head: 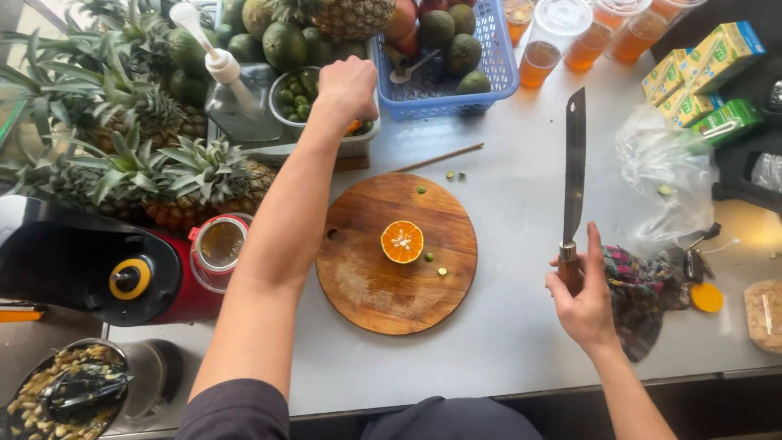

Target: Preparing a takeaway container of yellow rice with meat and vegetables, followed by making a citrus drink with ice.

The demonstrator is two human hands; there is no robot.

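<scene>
**Knife held upright, half citrus on the board**

Nearest the camera, the right hand [582, 301] is closed round the wooden handle of a knife [574, 167], whose blade is pointed away over the grey table [521, 204]. At the centre, a round wooden board [366, 285] is seen, with a halved citrus [402, 242] laid cut face up near its middle. The left hand [349, 85] is stretched to the far side, curled over a metal bowl [305, 98] of small green fruit; whether anything is gripped cannot be told. A blue basket [489, 81] is set just right of the bowl.
</scene>
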